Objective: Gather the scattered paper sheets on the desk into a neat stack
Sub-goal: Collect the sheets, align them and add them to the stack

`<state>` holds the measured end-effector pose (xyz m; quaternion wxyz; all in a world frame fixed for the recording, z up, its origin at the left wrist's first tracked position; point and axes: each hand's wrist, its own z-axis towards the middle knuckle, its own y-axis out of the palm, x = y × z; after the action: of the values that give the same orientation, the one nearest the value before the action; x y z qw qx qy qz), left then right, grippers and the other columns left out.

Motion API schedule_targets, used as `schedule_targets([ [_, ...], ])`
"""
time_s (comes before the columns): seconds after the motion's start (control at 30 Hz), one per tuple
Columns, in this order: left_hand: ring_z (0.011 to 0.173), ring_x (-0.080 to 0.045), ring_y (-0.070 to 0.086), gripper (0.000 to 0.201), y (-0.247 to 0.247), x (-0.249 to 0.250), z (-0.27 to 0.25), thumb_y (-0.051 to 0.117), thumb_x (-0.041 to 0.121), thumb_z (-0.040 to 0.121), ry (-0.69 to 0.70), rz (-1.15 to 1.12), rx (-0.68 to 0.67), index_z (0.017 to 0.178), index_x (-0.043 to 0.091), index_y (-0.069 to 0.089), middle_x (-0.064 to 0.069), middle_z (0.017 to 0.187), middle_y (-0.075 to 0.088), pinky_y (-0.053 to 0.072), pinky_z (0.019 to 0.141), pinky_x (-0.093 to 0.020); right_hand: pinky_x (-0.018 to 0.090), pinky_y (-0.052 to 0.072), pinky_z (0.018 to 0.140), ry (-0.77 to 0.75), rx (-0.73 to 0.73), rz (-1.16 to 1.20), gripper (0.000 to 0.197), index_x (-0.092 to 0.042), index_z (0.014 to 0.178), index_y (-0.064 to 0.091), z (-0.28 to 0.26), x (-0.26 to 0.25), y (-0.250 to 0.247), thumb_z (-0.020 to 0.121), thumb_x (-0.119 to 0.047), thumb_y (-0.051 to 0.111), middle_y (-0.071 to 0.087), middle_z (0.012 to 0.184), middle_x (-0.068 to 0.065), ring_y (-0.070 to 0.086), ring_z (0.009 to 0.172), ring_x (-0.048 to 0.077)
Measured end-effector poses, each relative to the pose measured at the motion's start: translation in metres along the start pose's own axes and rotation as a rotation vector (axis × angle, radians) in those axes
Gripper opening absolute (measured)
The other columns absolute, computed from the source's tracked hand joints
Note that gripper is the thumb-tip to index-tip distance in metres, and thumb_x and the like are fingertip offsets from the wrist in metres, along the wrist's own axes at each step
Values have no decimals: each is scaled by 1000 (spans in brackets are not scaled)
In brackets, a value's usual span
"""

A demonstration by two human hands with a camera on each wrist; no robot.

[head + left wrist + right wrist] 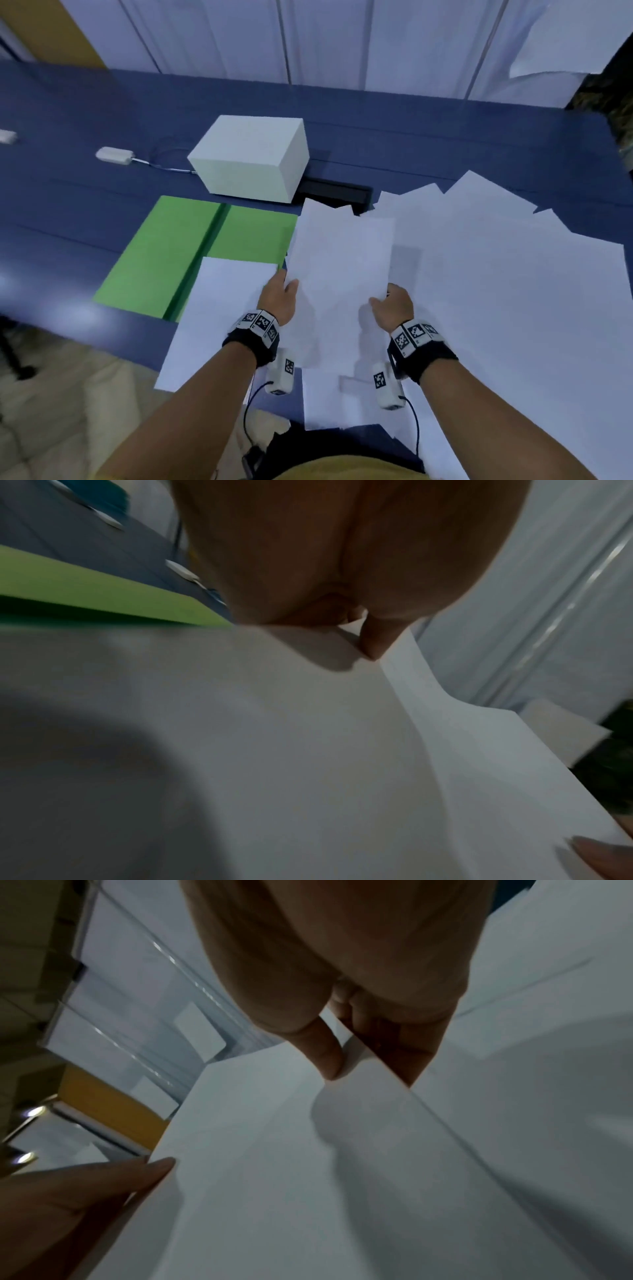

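Note:
Both hands hold a small bundle of white sheets [339,263] tilted up above the blue desk [85,212]. My left hand [281,298] grips its lower left edge, thumb on top; in the left wrist view the thumb [377,637] presses the held sheets [274,737]. My right hand [390,305] pinches the lower right edge, and its fingers [329,1056] clamp the held sheets [308,1164]. Several loose white sheets [513,291] lie scattered over the right half of the desk. One more sheet [219,318] lies at the left, partly on a green folder [171,253].
A white box [250,157] stands behind the green folder, next to a black cable slot [334,195]. Two small white adapters [113,155] with a cable lie at the far left. The desk's front edge runs just before my forearms; a white partition wall rises behind.

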<state>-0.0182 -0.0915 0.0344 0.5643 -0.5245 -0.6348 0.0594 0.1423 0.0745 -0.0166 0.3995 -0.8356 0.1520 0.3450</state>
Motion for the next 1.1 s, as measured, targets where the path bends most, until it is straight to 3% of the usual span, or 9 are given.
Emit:
schedule_targets([
  [0.1, 89, -30, 52, 21, -30, -60, 13, 42, 21, 100, -60, 27, 10, 94, 1, 47, -7, 88, 54, 36, 74, -33, 26, 40, 63, 15, -103, -84, 28, -13, 66, 40, -3, -22, 55, 84, -14, 61, 49, 66, 4, 52, 69, 23],
  [0.2, 76, -27, 42, 21, -57, -105, 21, 43, 17, 98, -144, 66, 32, 82, 5, 36, -5, 73, 41, 30, 67, -33, 22, 37, 59, 85, -208, -145, 39, -20, 63, 31, -5, -46, 106, 84, -17, 63, 40, 64, -4, 48, 66, 18],
  [0.33, 82, -31, 47, 18, -82, -151, 32, 40, 16, 99, -268, 121, 21, 96, -2, 43, -12, 81, 49, 34, 70, -34, 23, 43, 63, 135, -306, -203, 28, -19, 68, 42, -13, -65, 165, 83, -20, 65, 53, 74, -3, 56, 77, 17],
  [0.5, 122, -37, 50, 44, -100, -191, 41, 35, 21, 103, -390, 194, -28, 144, 4, 34, -22, 138, 49, 40, 90, -39, 23, 47, 63, 141, -400, -364, 7, -9, 90, 57, -29, -80, 206, 83, -10, 59, 61, 90, 4, 61, 81, 21],
  [0.63, 130, -37, 45, 45, -107, -215, 50, 36, 19, 103, -435, 210, -16, 145, 2, 33, -22, 144, 44, 39, 100, -40, 21, 38, 48, 162, -437, -511, 30, -14, 66, 37, -37, -91, 224, 83, -8, 60, 44, 66, -1, 41, 54, 11],
  [0.83, 110, -37, 57, 32, -108, -245, 65, 52, 21, 93, -483, 285, 37, 121, 6, 52, -18, 122, 58, 49, 93, -44, 20, 27, 42, 152, -357, -579, 33, -17, 65, 34, -48, -94, 234, 87, -10, 58, 40, 64, -3, 42, 57, 12],
  [0.93, 117, -38, 52, 42, -104, -256, 68, 55, 25, 93, -548, 300, 72, 128, 6, 44, -19, 131, 47, 49, 94, -48, 21, 35, 50, 155, -319, -582, 10, -10, 87, 49, -52, -98, 238, 89, -12, 58, 58, 85, 1, 50, 68, 15],
  [1.0, 117, -38, 51, 45, -103, -259, 71, 57, 25, 92, -549, 304, 82, 129, 4, 42, -20, 131, 47, 49, 94, -49, 24, 40, 66, 149, -323, -572, 27, -6, 114, 50, -53, -99, 243, 91, -17, 60, 62, 111, 7, 56, 88, 19],
  [1.1, 116, -36, 53, 39, -104, -261, 76, 57, 24, 91, -537, 289, 76, 124, 6, 46, -17, 130, 51, 49, 93, -45, 26, 45, 77, 142, -331, -580, 40, -5, 127, 46, -56, -104, 247, 93, -21, 60, 59, 126, 10, 60, 113, 23],
])
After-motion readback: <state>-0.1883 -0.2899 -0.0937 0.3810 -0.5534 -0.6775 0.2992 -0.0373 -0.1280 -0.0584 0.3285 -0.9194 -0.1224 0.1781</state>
